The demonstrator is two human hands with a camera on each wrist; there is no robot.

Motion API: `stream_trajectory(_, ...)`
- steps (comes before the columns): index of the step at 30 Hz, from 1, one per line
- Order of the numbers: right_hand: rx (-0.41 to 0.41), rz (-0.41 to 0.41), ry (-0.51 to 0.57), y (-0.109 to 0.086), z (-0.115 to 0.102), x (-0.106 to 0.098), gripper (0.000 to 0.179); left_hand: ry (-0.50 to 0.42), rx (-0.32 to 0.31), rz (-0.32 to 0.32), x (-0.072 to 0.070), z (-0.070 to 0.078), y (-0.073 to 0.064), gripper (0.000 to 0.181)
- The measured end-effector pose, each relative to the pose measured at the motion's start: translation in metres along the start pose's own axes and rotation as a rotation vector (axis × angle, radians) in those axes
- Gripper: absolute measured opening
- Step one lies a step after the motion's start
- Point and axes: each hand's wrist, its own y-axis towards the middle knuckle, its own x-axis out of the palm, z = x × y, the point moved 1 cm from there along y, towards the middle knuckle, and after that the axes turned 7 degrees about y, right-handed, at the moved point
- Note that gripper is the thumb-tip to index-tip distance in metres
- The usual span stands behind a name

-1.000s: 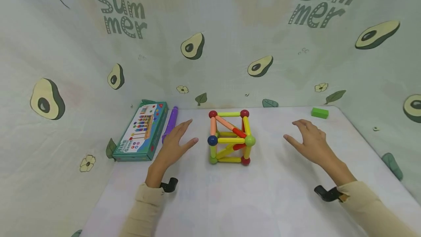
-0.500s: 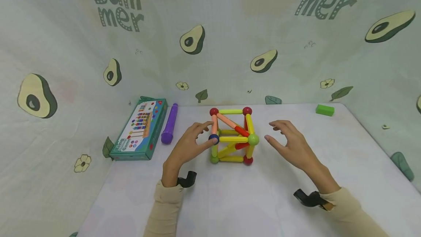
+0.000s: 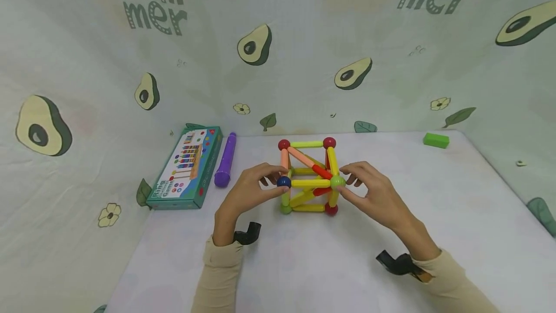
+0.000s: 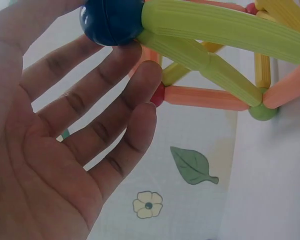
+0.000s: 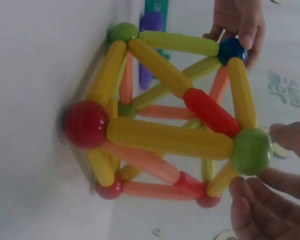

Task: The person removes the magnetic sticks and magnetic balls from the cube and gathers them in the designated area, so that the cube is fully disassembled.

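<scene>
A cube-shaped frame of magnetic building sticks and balls (image 3: pixel 310 183) stands on the white table, with diagonal sticks across its sides. At its upper near left corner, my left hand (image 3: pixel 247 188) pinches the dark blue ball (image 4: pixel 112 21) between thumb and fingers. The other fingers (image 4: pixel 135 127) extend beside the frame in the left wrist view. My right hand (image 3: pixel 377 196) pinches the green ball (image 5: pixel 251 151) at the upper near right corner. Red balls, one of them a lower corner ball (image 5: pixel 86 124), and another green ball (image 3: pixel 285 209) join other corners.
To the left lies a teal picture box (image 3: pixel 184 168), with a purple microphone-shaped toy (image 3: pixel 225 161) beside it. A small green block (image 3: pixel 436 140) sits at the back right. Behind the table (image 3: pixel 304 264) hangs a printed cloth (image 3: pixel 299 95) with avocados.
My left hand has moved right onto the blue ball, and my right hand has come left onto the green ball. The stick frame still stands on the table; the head view has shifted slightly.
</scene>
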Motion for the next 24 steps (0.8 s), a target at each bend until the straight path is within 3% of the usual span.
stream_trajectory(4, -0.045, -0.011, 0.008, 0.004, -0.003, 0.005, 0.040, -0.010, -0.013, 0.003, 0.001, 0.001, 0.002, 0.039)
stream_trajectory(14, -0.061, 0.041, -0.053, 0.005, -0.006, 0.013, 0.038, -0.015, 0.000, 0.016, 0.003, 0.005, 0.004, 0.039)
stream_trajectory(18, -0.086, 0.061, -0.008, 0.007, -0.003, 0.012, 0.030, -0.005, -0.002, 0.020, 0.005, 0.007, 0.005, 0.037)
stream_trajectory(24, -0.047, 0.070, 0.054, 0.007, 0.001, 0.015, 0.027, -0.010, -0.006, 0.014, 0.005, 0.006, 0.005, 0.035)
